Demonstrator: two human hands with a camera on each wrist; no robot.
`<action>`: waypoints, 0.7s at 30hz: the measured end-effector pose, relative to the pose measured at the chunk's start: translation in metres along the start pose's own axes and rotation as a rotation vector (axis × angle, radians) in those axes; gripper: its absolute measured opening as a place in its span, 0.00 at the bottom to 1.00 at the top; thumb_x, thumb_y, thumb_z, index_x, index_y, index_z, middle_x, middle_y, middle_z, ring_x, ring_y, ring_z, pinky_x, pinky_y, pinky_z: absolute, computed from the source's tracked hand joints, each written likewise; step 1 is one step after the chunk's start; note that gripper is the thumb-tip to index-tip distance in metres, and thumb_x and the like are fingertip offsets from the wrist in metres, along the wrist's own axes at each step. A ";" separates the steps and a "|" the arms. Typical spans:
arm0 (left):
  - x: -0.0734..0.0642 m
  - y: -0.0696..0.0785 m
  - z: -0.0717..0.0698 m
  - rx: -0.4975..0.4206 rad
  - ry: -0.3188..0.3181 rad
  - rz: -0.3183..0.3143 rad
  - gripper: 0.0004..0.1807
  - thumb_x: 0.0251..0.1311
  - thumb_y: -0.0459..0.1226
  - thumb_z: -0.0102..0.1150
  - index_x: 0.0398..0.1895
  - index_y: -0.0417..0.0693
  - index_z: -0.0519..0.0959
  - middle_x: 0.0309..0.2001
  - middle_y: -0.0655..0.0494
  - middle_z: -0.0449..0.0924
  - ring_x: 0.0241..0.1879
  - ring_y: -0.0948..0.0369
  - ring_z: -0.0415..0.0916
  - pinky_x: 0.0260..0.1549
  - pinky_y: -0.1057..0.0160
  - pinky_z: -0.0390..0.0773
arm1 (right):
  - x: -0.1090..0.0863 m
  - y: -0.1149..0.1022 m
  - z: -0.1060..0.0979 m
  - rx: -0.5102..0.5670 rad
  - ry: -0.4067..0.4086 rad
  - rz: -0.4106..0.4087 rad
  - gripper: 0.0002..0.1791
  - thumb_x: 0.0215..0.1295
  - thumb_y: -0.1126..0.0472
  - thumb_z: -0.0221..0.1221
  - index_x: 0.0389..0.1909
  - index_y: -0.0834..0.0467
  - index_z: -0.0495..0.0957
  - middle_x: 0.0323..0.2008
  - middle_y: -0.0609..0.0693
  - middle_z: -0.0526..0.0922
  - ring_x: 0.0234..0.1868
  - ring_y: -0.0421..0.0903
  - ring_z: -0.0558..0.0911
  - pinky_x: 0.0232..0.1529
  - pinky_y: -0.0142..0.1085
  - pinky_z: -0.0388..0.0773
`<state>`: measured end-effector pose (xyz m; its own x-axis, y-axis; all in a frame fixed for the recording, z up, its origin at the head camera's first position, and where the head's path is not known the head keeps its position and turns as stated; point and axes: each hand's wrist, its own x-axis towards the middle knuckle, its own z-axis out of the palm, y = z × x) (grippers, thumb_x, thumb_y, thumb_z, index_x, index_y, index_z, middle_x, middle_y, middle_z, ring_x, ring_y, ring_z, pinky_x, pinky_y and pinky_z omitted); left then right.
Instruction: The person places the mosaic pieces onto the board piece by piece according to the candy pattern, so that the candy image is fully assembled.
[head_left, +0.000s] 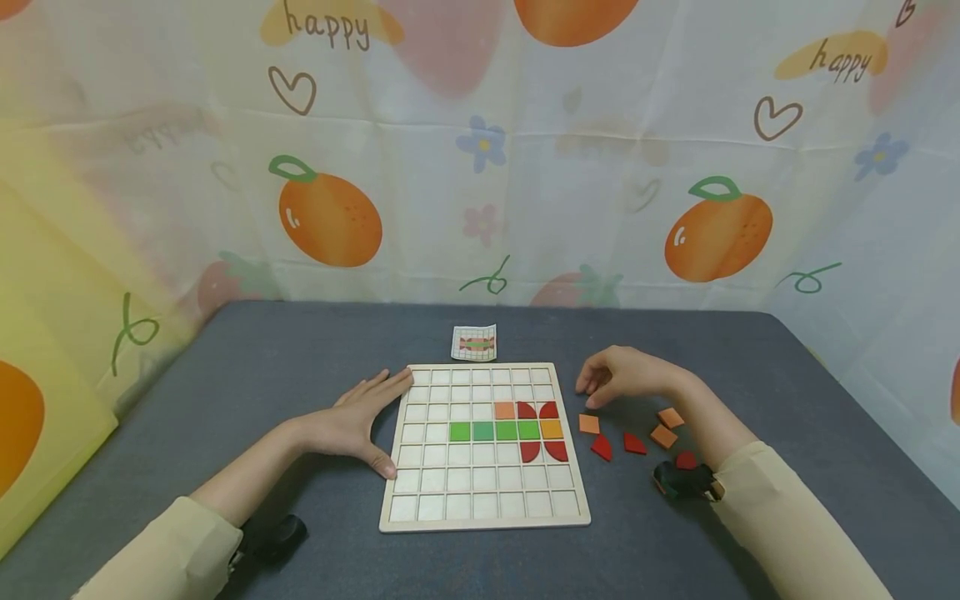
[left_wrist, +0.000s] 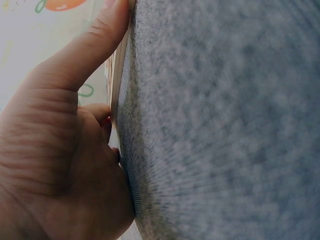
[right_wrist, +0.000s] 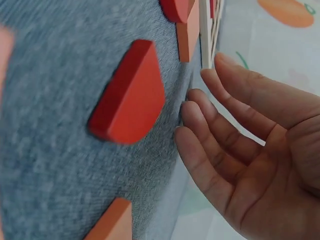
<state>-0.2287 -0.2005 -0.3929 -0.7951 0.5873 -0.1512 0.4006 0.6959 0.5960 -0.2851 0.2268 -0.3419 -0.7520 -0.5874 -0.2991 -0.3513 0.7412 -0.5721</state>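
Observation:
A white grid board (head_left: 487, 527) lies on the dark table. My left hand (head_left: 347, 427) rests at its left side, thumb and fingers spread along the edge; the left wrist view shows the thumb (left_wrist: 95, 45) against the rim. Inside the grid are a row of several green squares (head_left: 507, 430), a yellow-orange square (head_left: 551, 429), red quarter-circle pieces (head_left: 530, 452) and an orange square (head_left: 505, 410). My right hand (head_left: 626, 375) hovers right of the board, fingers loosely bent and holding nothing. Nearest below it is a loose orange square (head_left: 588, 423).
Right of the board lie loose red quarter-circle pieces (head_left: 634, 442) and orange squares (head_left: 663, 436), some under the right forearm. A small pattern card (head_left: 474, 354) sits behind the board's far edge. A printed curtain (head_left: 480, 208) hangs behind the table (head_left: 337, 342).

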 end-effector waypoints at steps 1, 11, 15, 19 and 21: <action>0.000 0.000 0.000 0.000 0.001 0.001 0.70 0.39 0.57 0.78 0.80 0.48 0.42 0.82 0.49 0.35 0.80 0.39 0.29 0.71 0.28 0.34 | 0.000 0.001 0.000 -0.002 0.001 0.007 0.13 0.60 0.60 0.68 0.45 0.60 0.83 0.40 0.53 0.86 0.40 0.41 0.82 0.44 0.34 0.79; 0.000 0.000 0.000 0.003 -0.004 -0.003 0.71 0.39 0.57 0.78 0.81 0.48 0.42 0.82 0.49 0.34 0.80 0.39 0.28 0.71 0.29 0.34 | -0.003 0.009 0.003 -0.001 -0.030 0.050 0.12 0.60 0.57 0.69 0.40 0.59 0.81 0.34 0.50 0.81 0.34 0.42 0.76 0.39 0.35 0.74; 0.000 0.000 0.000 0.004 -0.003 0.001 0.70 0.39 0.57 0.78 0.81 0.48 0.42 0.82 0.49 0.34 0.80 0.39 0.28 0.71 0.29 0.34 | -0.006 0.009 0.002 0.016 -0.061 0.031 0.13 0.59 0.56 0.69 0.39 0.59 0.80 0.31 0.49 0.80 0.33 0.43 0.75 0.38 0.35 0.73; 0.000 0.000 0.000 0.002 0.000 0.000 0.71 0.39 0.57 0.78 0.80 0.48 0.42 0.82 0.49 0.34 0.80 0.39 0.29 0.71 0.28 0.34 | -0.008 0.009 0.003 0.046 -0.099 0.019 0.14 0.58 0.56 0.70 0.39 0.60 0.80 0.29 0.48 0.78 0.32 0.43 0.73 0.36 0.34 0.71; -0.001 0.001 0.000 0.001 0.001 -0.001 0.71 0.39 0.57 0.78 0.80 0.48 0.42 0.82 0.49 0.34 0.80 0.39 0.29 0.71 0.29 0.34 | -0.009 0.009 0.003 0.056 -0.111 0.012 0.15 0.57 0.55 0.70 0.39 0.60 0.80 0.29 0.48 0.76 0.32 0.43 0.72 0.35 0.34 0.70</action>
<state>-0.2277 -0.2004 -0.3926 -0.7959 0.5862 -0.1516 0.4001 0.6971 0.5950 -0.2795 0.2376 -0.3467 -0.6887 -0.6133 -0.3866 -0.3091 0.7307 -0.6087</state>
